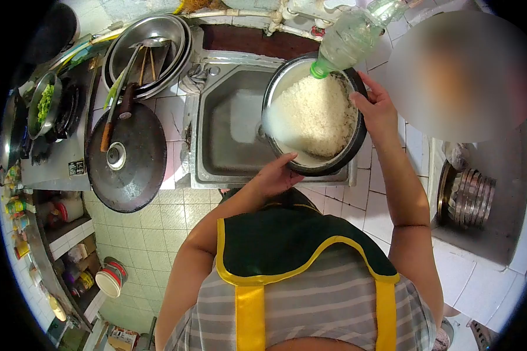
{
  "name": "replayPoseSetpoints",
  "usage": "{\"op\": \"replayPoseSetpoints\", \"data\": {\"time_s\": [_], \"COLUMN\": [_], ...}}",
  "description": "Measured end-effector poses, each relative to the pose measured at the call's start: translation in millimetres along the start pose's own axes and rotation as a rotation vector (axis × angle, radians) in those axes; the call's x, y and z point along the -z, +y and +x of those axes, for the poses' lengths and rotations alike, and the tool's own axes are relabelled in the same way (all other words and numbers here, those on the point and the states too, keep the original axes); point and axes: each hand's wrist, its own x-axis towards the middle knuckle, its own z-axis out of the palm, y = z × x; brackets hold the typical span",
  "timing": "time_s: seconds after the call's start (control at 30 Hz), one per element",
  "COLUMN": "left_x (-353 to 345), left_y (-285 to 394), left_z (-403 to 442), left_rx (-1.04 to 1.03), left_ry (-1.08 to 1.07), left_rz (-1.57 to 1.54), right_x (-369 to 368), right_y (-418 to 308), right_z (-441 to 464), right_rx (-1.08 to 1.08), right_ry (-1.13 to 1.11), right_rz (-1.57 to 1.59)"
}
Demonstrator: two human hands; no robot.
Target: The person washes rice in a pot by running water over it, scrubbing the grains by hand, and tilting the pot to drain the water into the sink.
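My left hand (pixel 273 176) grips the rim of a round, dark-rimmed pot (pixel 328 169) at seven o'clock, my right hand (pixel 378 111) at two, above the right side of the steel sink (pixel 234 126). The pot, holding white rice (pixel 316 114), lies toward one o'clock from my left hand and nine from my right; being round, it shows no long axis. A clear bottle (pixel 348 42) slants in from half past one, its green cap above the pot's twelve o'clock edge, nearer my right hand.

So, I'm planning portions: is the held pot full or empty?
The pot isn't empty: pale grains show inside; exactly how full, cannot tell.
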Motion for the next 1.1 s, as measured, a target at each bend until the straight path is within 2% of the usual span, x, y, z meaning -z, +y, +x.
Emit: {"op": "replayPoseSetpoints", "data": {"time_s": [0.5,0.8,1.1], "left_x": [-18,-7,-9], "left_y": [6,8,12], "left_z": [-1,13,13], "left_rx": [-0.017,-0.006,-0.029], "left_ry": [0.021,-0.088,-0.013], "left_rz": [0.043,0.007,0.061], "right_x": [-3,0,1], "right_y": [-6,-11,-14], "right_z": [-2,-4,-3], "right_rx": [0.056,0.082,0.098], "right_ry": [0.046,0.061,0.069], "right_rz": [-0.013,-0.080,-0.053]}}
